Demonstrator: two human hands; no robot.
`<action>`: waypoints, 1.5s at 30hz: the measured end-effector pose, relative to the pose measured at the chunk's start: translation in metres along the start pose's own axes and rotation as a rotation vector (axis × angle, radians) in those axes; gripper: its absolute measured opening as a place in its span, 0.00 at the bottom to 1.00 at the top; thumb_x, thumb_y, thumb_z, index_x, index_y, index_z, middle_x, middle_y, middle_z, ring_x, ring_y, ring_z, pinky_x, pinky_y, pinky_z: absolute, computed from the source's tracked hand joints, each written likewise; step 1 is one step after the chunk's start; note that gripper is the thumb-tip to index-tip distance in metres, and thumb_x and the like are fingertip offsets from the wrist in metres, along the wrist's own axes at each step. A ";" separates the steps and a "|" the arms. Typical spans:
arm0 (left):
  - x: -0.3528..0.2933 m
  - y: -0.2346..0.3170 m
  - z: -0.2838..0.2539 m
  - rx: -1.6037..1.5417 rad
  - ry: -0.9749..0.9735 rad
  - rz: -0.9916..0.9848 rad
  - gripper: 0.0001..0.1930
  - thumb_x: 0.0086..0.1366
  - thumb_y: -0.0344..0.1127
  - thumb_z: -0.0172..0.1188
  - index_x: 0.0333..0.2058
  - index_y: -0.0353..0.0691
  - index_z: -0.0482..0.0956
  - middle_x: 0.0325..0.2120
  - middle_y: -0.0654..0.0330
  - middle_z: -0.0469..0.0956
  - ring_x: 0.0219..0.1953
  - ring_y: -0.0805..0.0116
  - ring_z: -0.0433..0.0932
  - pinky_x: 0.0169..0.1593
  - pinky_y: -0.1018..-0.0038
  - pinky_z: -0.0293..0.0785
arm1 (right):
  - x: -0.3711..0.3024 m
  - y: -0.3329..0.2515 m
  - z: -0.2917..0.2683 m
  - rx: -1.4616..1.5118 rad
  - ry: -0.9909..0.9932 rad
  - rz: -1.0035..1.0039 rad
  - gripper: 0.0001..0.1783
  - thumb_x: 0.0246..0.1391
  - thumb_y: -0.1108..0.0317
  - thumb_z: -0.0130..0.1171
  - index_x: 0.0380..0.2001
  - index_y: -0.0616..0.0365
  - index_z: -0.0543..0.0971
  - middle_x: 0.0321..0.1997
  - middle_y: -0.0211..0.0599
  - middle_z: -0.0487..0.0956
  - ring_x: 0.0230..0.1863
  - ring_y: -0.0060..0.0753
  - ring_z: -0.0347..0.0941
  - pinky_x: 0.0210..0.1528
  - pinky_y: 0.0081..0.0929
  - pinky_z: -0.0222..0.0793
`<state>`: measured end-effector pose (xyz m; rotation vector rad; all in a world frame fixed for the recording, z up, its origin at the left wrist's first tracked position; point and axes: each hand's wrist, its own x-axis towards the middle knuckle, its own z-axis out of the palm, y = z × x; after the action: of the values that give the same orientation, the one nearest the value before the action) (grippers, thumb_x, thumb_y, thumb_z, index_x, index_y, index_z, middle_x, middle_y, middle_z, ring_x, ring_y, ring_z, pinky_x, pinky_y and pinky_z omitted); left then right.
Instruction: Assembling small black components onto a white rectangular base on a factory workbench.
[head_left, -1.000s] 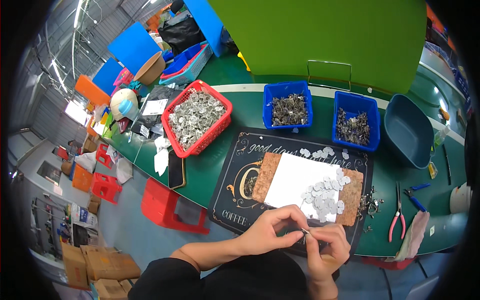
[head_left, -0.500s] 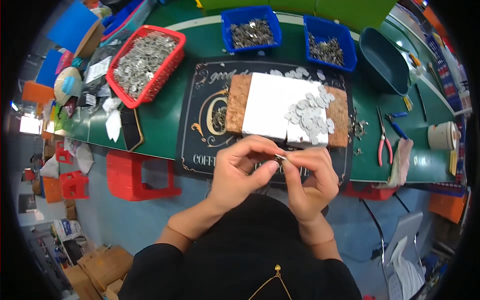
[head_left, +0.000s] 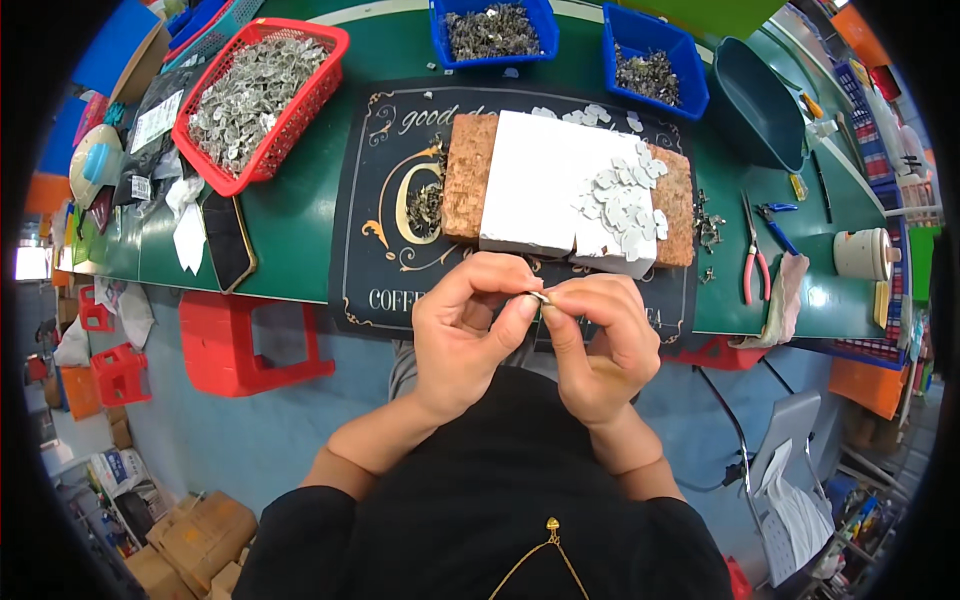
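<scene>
In front of my body, just off the near edge of the mat, both hands meet at the fingertips. My left hand (head_left: 465, 325) is closed in a pinch, thumb and forefinger on one end of a small metal piece (head_left: 541, 297). My right hand (head_left: 605, 345) pinches its other end. The piece is pale and shiny, mostly covered by fingertips, so its kind does not show. Beyond the hands lies a white block (head_left: 530, 190) flanked by brown cork-like blocks (head_left: 468, 180). Flat grey-white discs (head_left: 625, 205) are heaped on its right part.
A black printed mat (head_left: 365, 250) lies under the blocks, with small metal parts (head_left: 424, 210) at left. Around it stand a red basket (head_left: 305, 125) of metal pieces, blue trays (head_left: 555, 45) (head_left: 700, 85) of parts and a dark green basin (head_left: 745, 125). Pink-handled pliers (head_left: 755, 265) lie at right.
The table things sit higher and slightly left in the picture. My hands have shifted a little left and up in it, and the left thumb has closed in on the small piece.
</scene>
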<state>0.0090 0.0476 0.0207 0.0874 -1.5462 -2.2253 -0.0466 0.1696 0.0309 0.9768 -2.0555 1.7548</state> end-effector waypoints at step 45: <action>-0.028 0.008 0.009 -0.037 -0.166 -0.206 0.19 0.65 0.38 0.59 0.49 0.29 0.72 0.48 0.46 0.75 0.49 0.63 0.76 0.53 0.70 0.72 | -0.027 -0.004 -0.020 0.043 0.018 0.061 0.12 0.39 0.80 0.67 0.30 0.58 0.81 0.35 0.35 0.69 0.39 0.30 0.67 0.41 0.23 0.66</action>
<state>0.0343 0.0638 0.0265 0.0534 -1.6466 -2.4758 -0.0280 0.1969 0.0227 0.9161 -2.0657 1.8388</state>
